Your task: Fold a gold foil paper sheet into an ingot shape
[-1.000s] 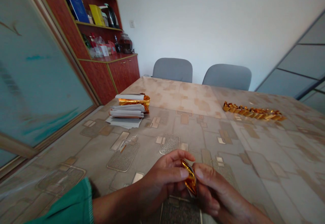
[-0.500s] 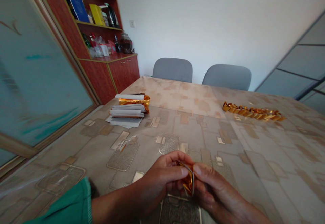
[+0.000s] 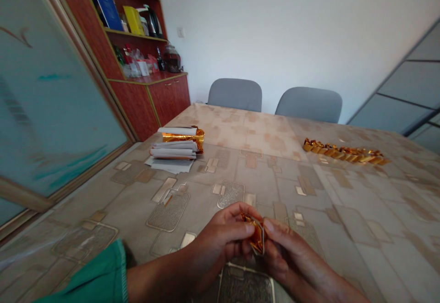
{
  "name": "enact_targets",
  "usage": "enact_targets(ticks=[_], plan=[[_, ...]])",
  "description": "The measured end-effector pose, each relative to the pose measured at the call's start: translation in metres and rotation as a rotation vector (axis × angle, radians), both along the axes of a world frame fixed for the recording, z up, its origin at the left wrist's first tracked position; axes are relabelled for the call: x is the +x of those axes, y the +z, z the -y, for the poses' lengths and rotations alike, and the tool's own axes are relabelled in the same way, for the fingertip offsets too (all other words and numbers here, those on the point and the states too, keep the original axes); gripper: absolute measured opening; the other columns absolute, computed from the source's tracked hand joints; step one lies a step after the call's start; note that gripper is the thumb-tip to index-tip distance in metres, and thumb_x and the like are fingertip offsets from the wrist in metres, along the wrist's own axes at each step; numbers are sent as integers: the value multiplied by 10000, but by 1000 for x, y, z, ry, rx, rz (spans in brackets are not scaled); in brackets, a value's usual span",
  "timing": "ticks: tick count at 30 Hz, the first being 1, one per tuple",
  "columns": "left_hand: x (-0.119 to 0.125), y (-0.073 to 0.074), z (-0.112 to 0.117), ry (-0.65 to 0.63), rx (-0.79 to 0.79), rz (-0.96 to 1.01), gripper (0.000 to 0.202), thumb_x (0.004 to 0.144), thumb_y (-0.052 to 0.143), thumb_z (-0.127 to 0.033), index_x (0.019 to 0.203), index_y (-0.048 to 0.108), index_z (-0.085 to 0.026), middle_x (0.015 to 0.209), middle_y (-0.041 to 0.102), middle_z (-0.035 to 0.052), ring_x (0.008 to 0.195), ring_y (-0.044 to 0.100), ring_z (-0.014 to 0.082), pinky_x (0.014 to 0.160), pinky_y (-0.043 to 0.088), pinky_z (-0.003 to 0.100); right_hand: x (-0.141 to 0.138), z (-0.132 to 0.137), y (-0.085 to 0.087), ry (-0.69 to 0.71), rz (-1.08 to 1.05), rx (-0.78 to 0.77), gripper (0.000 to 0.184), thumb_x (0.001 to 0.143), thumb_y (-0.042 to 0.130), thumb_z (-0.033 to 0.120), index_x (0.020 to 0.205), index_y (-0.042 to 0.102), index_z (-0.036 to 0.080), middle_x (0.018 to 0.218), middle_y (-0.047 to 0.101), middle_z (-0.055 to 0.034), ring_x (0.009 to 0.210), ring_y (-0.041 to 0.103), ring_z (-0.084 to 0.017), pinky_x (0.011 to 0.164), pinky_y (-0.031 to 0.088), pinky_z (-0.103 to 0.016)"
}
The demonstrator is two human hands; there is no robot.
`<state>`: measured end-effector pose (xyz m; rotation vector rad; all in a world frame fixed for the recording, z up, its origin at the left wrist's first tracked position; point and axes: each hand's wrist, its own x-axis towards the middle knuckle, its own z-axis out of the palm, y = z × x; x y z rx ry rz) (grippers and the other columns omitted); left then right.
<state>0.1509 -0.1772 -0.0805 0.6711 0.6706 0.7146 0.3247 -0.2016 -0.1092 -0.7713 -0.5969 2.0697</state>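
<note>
A small folded piece of gold foil paper with a pale edge is pinched between both hands above the near side of the table. My left hand grips it from the left, thumb on its inner face and fingers curled around behind. On the other side, my right hand pinches its right edge between thumb and fingers. Part of the paper is hidden by the fingers. Farther off to the left lie stacks of gold and white paper sheets. A row of folded gold paper pieces lies on the right side.
A patterned cloth covers the table. Two grey chairs stand at its far edge. Behind to the left is a red-brown cabinet with bottles, a kettle and boxes. A frosted glass door is at the left.
The folded gold paper has turned slightly in my fingers, and its inner gold side shows a little more. Both hands keep their hold. The view has shifted slightly.
</note>
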Motion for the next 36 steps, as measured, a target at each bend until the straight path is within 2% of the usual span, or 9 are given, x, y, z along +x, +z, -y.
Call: enact_targets(ticks=[7, 13, 15, 19, 21, 24, 27, 32, 36], plan=[[-1, -10, -3, -33, 188, 31, 517, 730, 851, -356, 1173, 633, -204, 954, 652, 16, 651, 541, 80, 556, 417, 199, 4, -7, 5, -116, -46, -168, 331, 695, 909, 417, 781, 712, 165, 522, 408, 90, 471, 298, -49, 481, 273, -188], [1, -22, -2, -50, 246, 71, 491, 766, 856, -328, 1179, 620, -206, 993, 695, 47, 844, 639, 131, 716, 450, 226, -1, -5, 10, -126, -5, -149, 400, 652, 929, 433, 825, 704, 151, 537, 449, 82, 477, 314, -43, 485, 271, -180], [2, -21, -3, -27, 262, 64, 460, 767, 854, -342, 1140, 630, -192, 959, 682, 39, 838, 638, 137, 686, 455, 221, -1, -5, 9, -113, 31, -116, 399, 675, 905, 464, 804, 685, 157, 524, 429, 86, 473, 305, -50, 482, 272, -186], [4, -20, -8, 48, 265, -48, 502, 745, 853, -412, 1110, 612, -166, 895, 653, 31, 739, 596, 126, 591, 449, 213, 5, -5, 5, -107, 277, 129, 450, 875, 682, 579, 700, 634, 167, 556, 493, 36, 480, 379, -86, 491, 319, -232], [3, -20, -11, 97, 268, -134, 542, 719, 860, -435, 1111, 603, -161, 890, 642, 29, 717, 571, 121, 582, 450, 214, 10, -5, 5, -198, 509, 339, 369, 944, 607, 540, 883, 694, 187, 714, 604, -14, 581, 495, -129, 555, 384, -262], [3, -19, -14, 147, 314, -252, 533, 716, 842, -459, 1087, 604, -161, 837, 609, 7, 651, 510, 106, 549, 436, 213, 14, -4, 9, -302, 831, 675, 344, 916, 682, 402, 1236, 640, 283, 1024, 658, -63, 823, 591, -208, 699, 450, -319], [2, -19, -14, 130, 378, -308, 473, 749, 804, -459, 1043, 604, -147, 738, 565, -25, 588, 469, 93, 529, 405, 210, 10, -5, 16, -262, 994, 927, 337, 889, 708, 275, 1221, 655, 305, 1063, 669, -71, 842, 601, -230, 713, 458, -337], [2, -22, -14, 71, 412, -350, 549, 787, 757, -462, 1170, 579, -112, 669, 526, -46, 559, 490, 99, 545, 387, 227, 4, -10, 17, -261, 1031, 941, 98, 918, 662, 239, 1001, 709, 266, 901, 708, -40, 747, 626, -208, 659, 458, -310], [2, -22, -14, 144, 364, -366, 618, 772, 751, -428, 1276, 513, -161, 943, 598, 38, 614, 539, 110, 571, 445, 260, 12, -16, 13, -329, 1017, 850, 84, 917, 660, 292, 931, 722, 238, 837, 721, -43, 737, 641, -213, 652, 463, -302]])
